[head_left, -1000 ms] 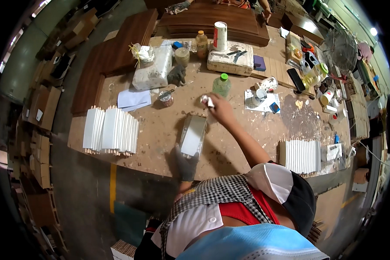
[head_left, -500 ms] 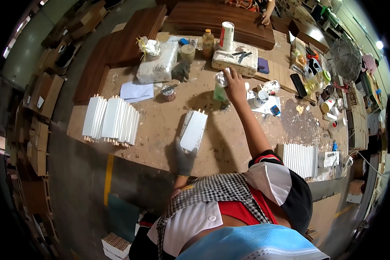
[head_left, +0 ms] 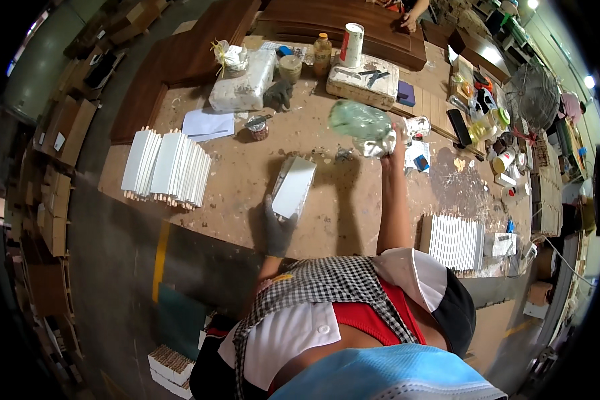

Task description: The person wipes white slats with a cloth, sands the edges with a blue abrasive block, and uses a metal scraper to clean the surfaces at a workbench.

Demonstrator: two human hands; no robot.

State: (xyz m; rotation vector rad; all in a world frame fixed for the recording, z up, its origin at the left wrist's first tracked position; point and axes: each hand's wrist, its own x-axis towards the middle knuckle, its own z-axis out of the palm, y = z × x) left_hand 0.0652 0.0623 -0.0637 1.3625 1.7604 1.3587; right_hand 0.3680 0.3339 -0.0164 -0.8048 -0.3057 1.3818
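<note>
My gloved left hand point(head_left: 278, 230) closes round the lower end of a small bundle of white-painted wooden slats point(head_left: 293, 189), which lies tilted on the table near its front edge. Wooden pegs stick out of the bundle's ends. Further right, my bare right hand point(head_left: 397, 138) grips a translucent green plastic bottle point(head_left: 361, 119) by the crumpled white covering point(head_left: 377, 144) at one end. The bottle is tipped nearly sideways over the table, slightly blurred. A small jar with a blade across its top point(head_left: 259, 129) stands between the bundle and some white paper point(head_left: 209, 125).
Stacked white slats stand at the left point(head_left: 169, 170) and right point(head_left: 453, 241) of the table point(head_left: 247, 173). Behind are a paint-marked block point(head_left: 362, 87) bearing a can point(head_left: 352, 45), an amber bottle point(head_left: 321, 55) and brown panels. Another person's hand point(head_left: 410, 21) rests at the back.
My right hand has moved right and slightly nearer, tipping the green bottle from upright to nearly sideways. My left hand still holds the slat bundle. The whole view has shifted slightly.
</note>
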